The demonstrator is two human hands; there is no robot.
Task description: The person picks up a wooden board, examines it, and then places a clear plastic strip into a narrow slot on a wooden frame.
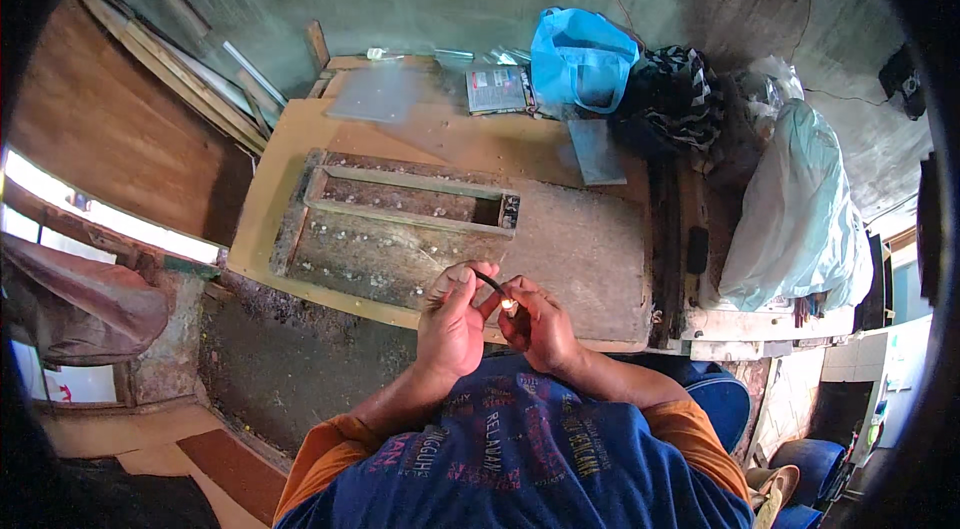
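Tan tabletop (480, 147), left fingers (459, 295) pinching dark strip (488, 281), right fingers (530, 298) gripping small glowing object (510, 307)

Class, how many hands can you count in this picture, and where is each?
2. The left hand is above the table's near edge, gripping a thin dark strip; the right hand is close beside it, holding a small glowing thing. No others show.
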